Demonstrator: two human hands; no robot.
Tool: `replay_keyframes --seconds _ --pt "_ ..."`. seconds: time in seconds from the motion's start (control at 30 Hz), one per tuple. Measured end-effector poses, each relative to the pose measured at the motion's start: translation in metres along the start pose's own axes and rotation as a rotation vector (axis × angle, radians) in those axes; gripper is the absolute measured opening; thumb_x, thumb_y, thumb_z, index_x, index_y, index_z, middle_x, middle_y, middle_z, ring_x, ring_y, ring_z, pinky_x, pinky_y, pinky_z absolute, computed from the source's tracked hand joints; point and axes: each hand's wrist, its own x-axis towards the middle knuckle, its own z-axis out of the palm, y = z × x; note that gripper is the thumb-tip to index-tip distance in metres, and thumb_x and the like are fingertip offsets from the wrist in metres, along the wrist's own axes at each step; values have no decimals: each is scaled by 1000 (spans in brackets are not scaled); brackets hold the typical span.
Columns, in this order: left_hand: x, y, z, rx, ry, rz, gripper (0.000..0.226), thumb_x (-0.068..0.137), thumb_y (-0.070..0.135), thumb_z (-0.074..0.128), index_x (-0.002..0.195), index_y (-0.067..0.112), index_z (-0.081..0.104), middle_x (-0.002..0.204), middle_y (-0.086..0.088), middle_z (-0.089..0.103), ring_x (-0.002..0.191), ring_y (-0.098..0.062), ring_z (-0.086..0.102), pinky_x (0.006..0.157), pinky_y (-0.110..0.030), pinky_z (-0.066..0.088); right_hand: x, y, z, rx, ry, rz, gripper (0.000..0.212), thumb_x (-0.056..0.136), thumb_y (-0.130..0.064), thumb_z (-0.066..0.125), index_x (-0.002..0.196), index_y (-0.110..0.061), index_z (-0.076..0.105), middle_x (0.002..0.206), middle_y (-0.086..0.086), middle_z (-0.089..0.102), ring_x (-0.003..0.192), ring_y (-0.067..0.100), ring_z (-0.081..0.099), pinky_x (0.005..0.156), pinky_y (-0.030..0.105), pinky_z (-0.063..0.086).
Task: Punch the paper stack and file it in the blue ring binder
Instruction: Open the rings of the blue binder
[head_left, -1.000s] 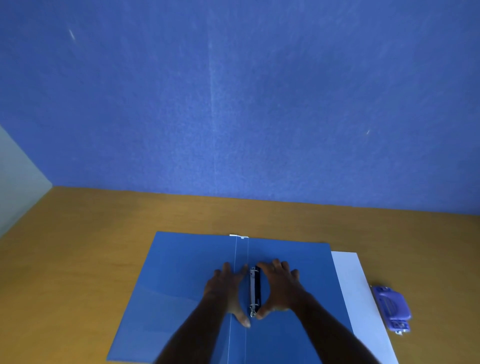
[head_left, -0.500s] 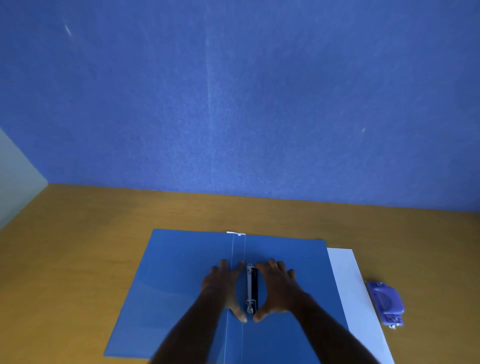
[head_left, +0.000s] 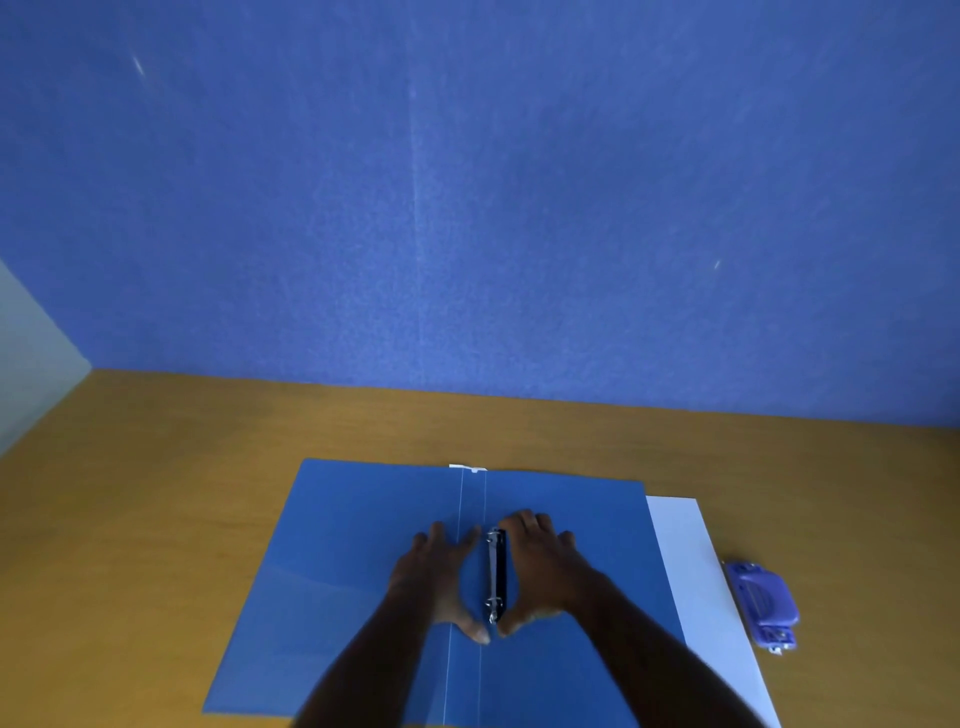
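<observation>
- My left hand (head_left: 436, 577) and right hand (head_left: 540, 566) lie spread flat, cupping the ring mechanism (head_left: 496, 577), thumbs nearly meeting
- The open blue ring binder (head_left: 332, 571) lies on the desk (head_left: 156, 493), spine running away from me
- Paper stack (head_left: 696, 571) sits just right

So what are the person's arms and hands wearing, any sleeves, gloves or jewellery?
Nothing visible. Both forearms are bare as far as the frame's bottom edge, with no sleeve in sight. The left hand and right hand are bare too: no gloves, watch or bracelet. Rings cannot be ruled out; the fingers are small and dim.
</observation>
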Motion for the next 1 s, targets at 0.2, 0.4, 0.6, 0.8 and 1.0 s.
replay_keyframes --seconds 0.2,0.4,0.6,0.8,1.0 --pt "-1 -6 6 -3 36 32 141 42 69 83 154 39 3 145 -10 25 135 -31 30 101 -47 45 8 -8 5 2 51 -47 132 40 -68 82 145 -14 24 150 3 24 137 27 25 107 54 34" --pt "-2 -13 12 -45 61 50 143 45 70 81 156 29 0 144 -9 25 131 -29 31 104 -44 43 8 -9 13 -5 41 -35 148 40 -72 81 155 -17 7 163 4 12 149 27 12 116 57 20" --pt "1 -20 10 -77 21 104 145 43 69 83 156 30 1 154 -7 17 143 -29 19 109 -50 40 -1 10 13 99 54 -17 129 57 -64 81 156 -18 13 161 2 24 148 22 20 120 41 19" --pt "9 -14 6 -185 89 206 122 51 67 80 152 38 18 142 3 31 135 -19 31 103 -42 45 -5 13 9 189 71 1 111 65 -57 81 153 -20 25 158 3 32 144 21 29 117 34 27" --pt "15 -9 6 -254 113 250 108 52 58 83 145 40 31 130 6 40 127 -15 38 102 -39 46 3 11 10 197 77 -7 102 61 -57 79 147 -25 34 145 -2 43 132 20 41 107 35 41"
